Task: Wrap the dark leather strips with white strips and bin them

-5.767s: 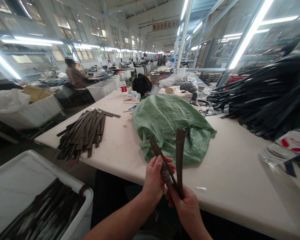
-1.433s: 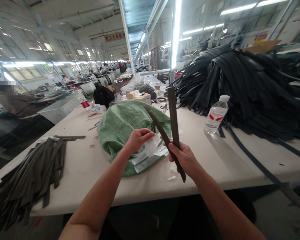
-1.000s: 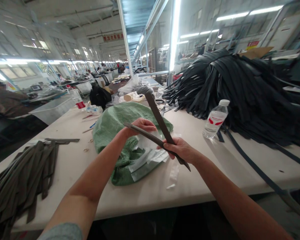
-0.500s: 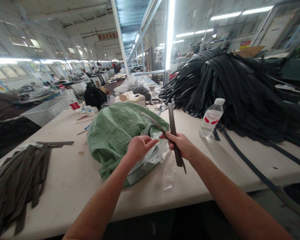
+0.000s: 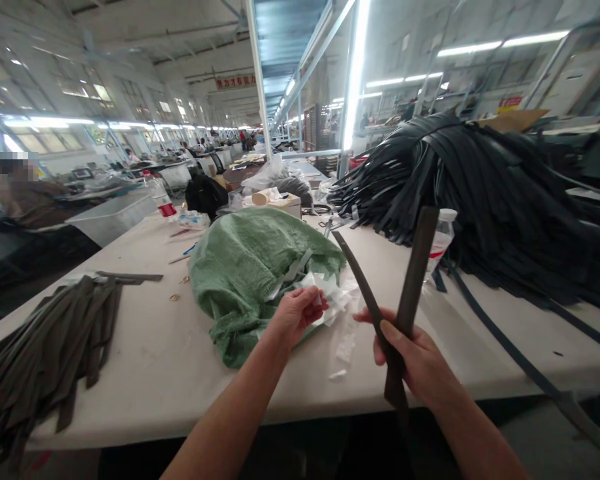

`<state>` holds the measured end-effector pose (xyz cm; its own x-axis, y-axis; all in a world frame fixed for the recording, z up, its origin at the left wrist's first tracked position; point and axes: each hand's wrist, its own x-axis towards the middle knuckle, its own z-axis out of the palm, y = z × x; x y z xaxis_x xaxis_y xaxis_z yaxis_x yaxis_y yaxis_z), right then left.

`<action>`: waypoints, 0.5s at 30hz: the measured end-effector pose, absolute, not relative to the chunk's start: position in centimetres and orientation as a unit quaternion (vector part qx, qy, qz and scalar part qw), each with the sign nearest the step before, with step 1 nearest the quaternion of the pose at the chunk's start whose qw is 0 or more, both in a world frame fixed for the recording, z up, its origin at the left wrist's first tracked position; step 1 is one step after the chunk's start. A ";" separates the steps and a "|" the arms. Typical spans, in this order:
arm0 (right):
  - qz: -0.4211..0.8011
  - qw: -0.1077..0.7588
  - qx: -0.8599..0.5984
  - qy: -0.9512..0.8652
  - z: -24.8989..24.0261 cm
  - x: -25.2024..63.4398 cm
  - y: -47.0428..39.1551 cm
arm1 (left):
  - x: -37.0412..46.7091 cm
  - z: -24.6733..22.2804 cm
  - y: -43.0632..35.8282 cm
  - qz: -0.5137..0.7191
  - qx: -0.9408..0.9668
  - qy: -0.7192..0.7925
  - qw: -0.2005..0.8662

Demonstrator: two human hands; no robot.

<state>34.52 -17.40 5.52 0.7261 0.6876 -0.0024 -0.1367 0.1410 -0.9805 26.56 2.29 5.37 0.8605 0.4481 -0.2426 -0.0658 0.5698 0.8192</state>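
My right hand (image 5: 417, 357) grips two dark grey-brown flat strips (image 5: 416, 277), crossed in a V with their far ends apart. The thumb presses on the crossing, and the strips' near ends hang below the hand. My left hand (image 5: 300, 313) is closed, fingertips curled together around what looks like a small white scrap. It hovers over a bulging green woven sack (image 5: 260, 250). Thin white scraps (image 5: 336, 293) lie on the sack's right side, close to my left fingers, and more trail onto the table.
Matching dark strips (image 5: 75, 333) lie heaped at the left on the pale table (image 5: 165, 373). A tall pile of black straps (image 5: 460, 173) covers the right side, one strap running off the front edge. A water bottle (image 5: 441, 243) stands behind my right hand. A person (image 5: 25, 193) sits far left.
My right hand has come closer and to the right, with the strips now more upright. My left hand has moved slightly right and down, its fingers curled tighter. The view has shifted left.
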 end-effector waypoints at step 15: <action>0.072 0.531 -0.762 -0.362 -2.3 28.3 -24.2 | 25.5 6.7 1.0 0.199 0.246 0.268 0.910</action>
<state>28.33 -24.17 -2.30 0.7270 0.6294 0.2745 0.4753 -0.1728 -0.8627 25.51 1.00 6.74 0.7769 0.4944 -0.3899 -0.2303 0.7994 0.5549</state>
